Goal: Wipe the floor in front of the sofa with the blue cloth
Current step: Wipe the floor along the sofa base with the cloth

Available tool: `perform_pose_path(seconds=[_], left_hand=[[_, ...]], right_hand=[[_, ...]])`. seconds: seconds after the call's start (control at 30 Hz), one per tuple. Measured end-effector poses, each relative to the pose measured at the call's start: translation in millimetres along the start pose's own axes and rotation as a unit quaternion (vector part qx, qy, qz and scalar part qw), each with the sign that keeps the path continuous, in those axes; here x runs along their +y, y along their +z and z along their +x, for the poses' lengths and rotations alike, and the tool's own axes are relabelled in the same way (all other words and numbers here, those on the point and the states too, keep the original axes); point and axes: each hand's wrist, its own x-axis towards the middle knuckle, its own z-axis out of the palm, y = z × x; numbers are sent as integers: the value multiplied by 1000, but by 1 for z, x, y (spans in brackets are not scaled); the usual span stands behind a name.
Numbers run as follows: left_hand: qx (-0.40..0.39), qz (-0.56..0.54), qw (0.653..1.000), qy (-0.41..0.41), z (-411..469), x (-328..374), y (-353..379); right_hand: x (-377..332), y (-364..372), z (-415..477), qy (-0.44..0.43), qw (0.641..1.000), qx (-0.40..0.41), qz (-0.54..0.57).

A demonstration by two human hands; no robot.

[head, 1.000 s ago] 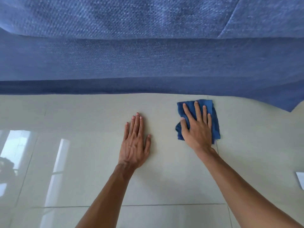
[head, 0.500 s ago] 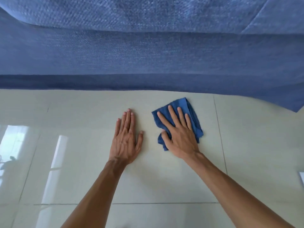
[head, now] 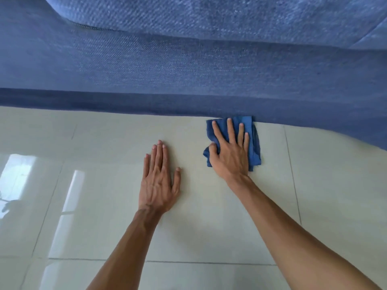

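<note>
The blue cloth lies crumpled on the pale tiled floor, its far edge touching the base of the blue sofa. My right hand presses flat on the cloth with fingers spread, thumb hooked over its left edge. My left hand rests palm down on the bare tile to the left of the cloth, fingers together, holding nothing.
The sofa's front runs across the whole top of the view and curves nearer at the right. Glossy tiles with grout lines extend left and toward me; window glare shows on the left.
My right hand has pushed the cloth forward and to the right until it meets the sofa base. My left hand has stayed planted on the floor.
</note>
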Motion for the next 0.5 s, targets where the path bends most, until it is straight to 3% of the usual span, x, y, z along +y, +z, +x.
perform_pose_path(seconds=[0.03,0.13,0.17,0.2,0.3,0.33,0.43,0.5], left_hand=[[2,-1,1000,1,1,1,1],[6,-11,1000,-8,-1,-6,-4],[10,-10,1000,-15,-4,-11,-6],[16,-6,1000,-21,-6,-16,-7],[24,7,999,-26,-8,-22,-5],[23,9,999,-26,-7,-22,-4],[16,3,1000,-23,-6,-23,-8],[11,1,1000,-22,-9,-21,-9]], right_hand=[[-18,4,-5,-10,1000,5,-1],[-4,6,-44,-224,973,-50,-10],[14,-1,-47,-251,966,-58,-6],[20,-5,-37,-235,971,-46,6],[-33,4,6,-29,999,-8,24],[-56,9,8,-19,1000,-11,22],[-46,12,-27,-235,971,-43,-3],[0,-1,-36,-292,954,-70,-8]])
